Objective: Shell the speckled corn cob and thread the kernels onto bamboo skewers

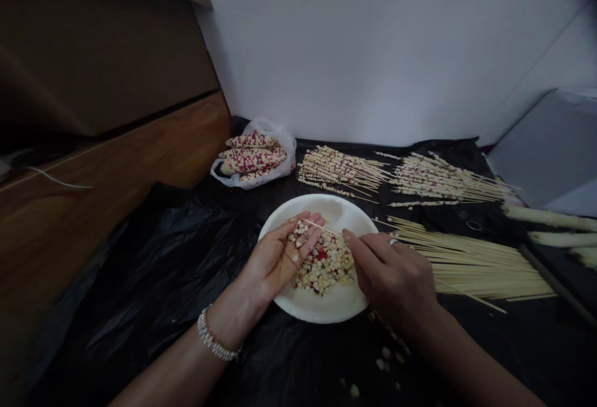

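My left hand (275,258) is cupped palm up over the left side of a white bowl (308,309), with several loose corn kernels (298,236) in its palm and fingers. Between the fingertips of my right hand (392,270) is a thin wooden skewer (311,223), its end lying across my left fingers. Whether a kernel sits on that end I cannot tell. A heap of cream and dark red corn kernels (329,270) fills the middle of the bowl.
Behind the bowl, a plastic bag (288,140) holds speckled corn cobs (254,157). Two piles of kernel-threaded skewers (333,168) lie beside it. Bare skewers (485,264) and stripped cobs (559,217) are at right. Black plastic sheeting (177,251) covers the surface; loose kernels (385,357) lie in front.
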